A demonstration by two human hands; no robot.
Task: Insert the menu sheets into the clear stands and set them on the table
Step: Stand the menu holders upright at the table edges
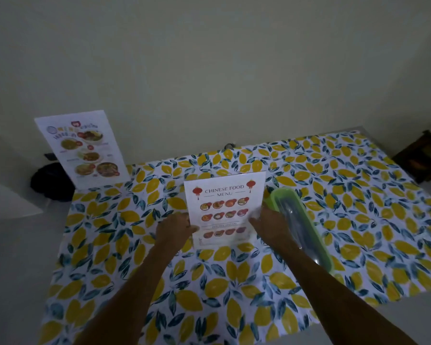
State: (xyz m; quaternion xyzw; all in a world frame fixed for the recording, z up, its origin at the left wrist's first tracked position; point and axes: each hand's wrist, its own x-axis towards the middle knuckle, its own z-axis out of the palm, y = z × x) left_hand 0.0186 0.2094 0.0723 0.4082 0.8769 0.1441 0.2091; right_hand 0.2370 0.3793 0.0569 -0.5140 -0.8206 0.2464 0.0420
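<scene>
A white "Chinese Food Menu" sheet in a clear stand [225, 195] stands upright at the middle of the table. My left hand [176, 229] grips its lower left edge, thumb over the front. My right hand [269, 226] holds the lower right edge. A second menu stand [81, 149] with dish photos stands upright at the table's far left corner, apart from both hands.
The table [358, 220] wears a cloth printed with yellow lemons and blue leaves. A long green tray with a clear lid [306, 227] lies just right of my right hand. A dark bag [47, 183] sits beyond the left edge, dark furniture [423, 155] at far right.
</scene>
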